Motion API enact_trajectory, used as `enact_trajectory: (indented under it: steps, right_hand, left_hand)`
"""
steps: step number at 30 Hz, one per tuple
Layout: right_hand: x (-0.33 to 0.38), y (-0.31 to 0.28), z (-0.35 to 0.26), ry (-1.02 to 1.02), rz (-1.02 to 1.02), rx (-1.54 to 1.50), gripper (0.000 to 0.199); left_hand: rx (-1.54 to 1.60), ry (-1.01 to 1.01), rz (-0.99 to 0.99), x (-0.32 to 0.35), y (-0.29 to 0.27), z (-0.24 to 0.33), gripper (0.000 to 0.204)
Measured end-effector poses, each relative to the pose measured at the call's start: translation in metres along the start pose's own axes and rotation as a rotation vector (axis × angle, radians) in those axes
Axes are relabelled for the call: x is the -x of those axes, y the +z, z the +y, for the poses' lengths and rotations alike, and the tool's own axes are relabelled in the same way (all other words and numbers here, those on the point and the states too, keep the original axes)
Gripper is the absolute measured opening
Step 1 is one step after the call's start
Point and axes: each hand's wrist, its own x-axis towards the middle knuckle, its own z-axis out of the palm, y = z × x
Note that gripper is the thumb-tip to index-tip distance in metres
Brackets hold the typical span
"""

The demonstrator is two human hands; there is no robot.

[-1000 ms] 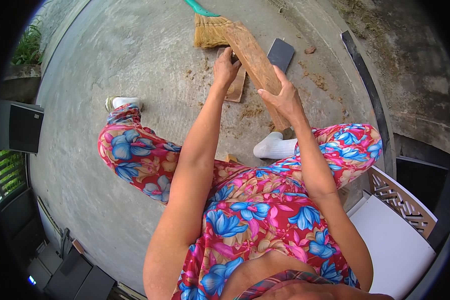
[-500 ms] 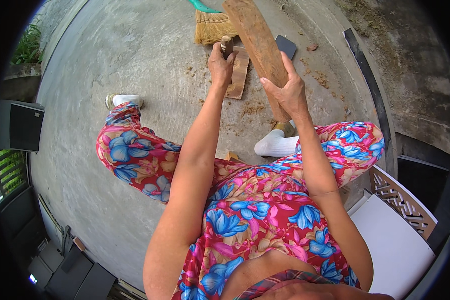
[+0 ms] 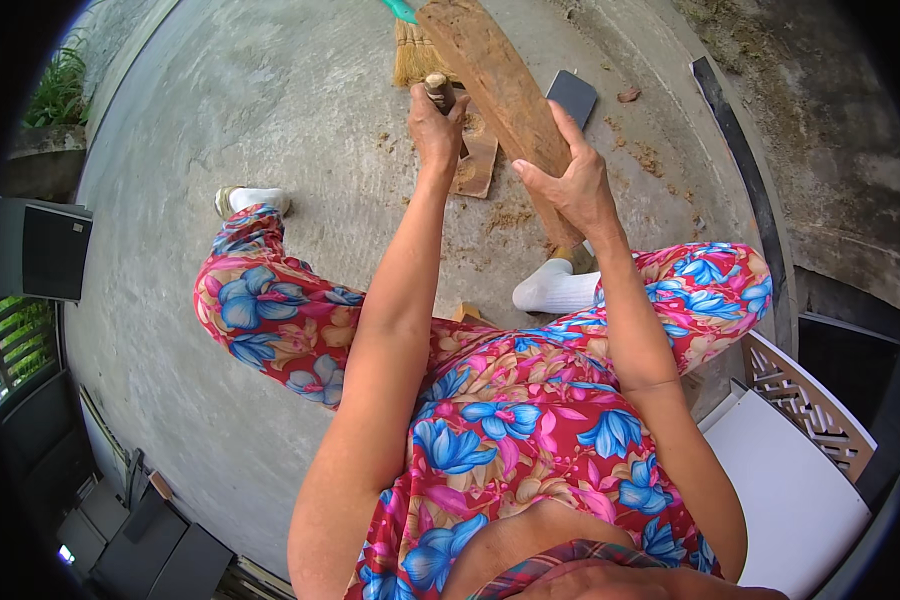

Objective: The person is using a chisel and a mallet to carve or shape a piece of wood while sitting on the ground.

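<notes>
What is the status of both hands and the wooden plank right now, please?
Right hand grips the wooden plank, tilted up off the concrete. Left hand closed on a wooden-handled tool beside it. Broom and small board lie beyond.

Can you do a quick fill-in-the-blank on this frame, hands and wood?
The right hand grips a long wooden ____.
The left hand is closed around a tool's wooden ____.
Behind the plank a straw ____ lies on the concrete floor.
Both feet wear white ____.

Missing: plank; handle; broom; socks
</notes>
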Motion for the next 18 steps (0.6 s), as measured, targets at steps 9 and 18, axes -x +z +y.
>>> enact_trajectory:
  steps: [9, 18]
  right_hand:
    - [0.000, 0.001, 0.005, -0.011, 0.022, -0.015, 0.085]
    - [-0.004, 0.019, 0.035, 0.004, -0.119, 0.150, 0.088]
  left_hand:
    - [-0.027, -0.029, -0.047, 0.002, -0.002, -0.001, 0.042]
    - [0.013, -0.056, -0.061, -0.008, -0.012, -0.019, 0.041]
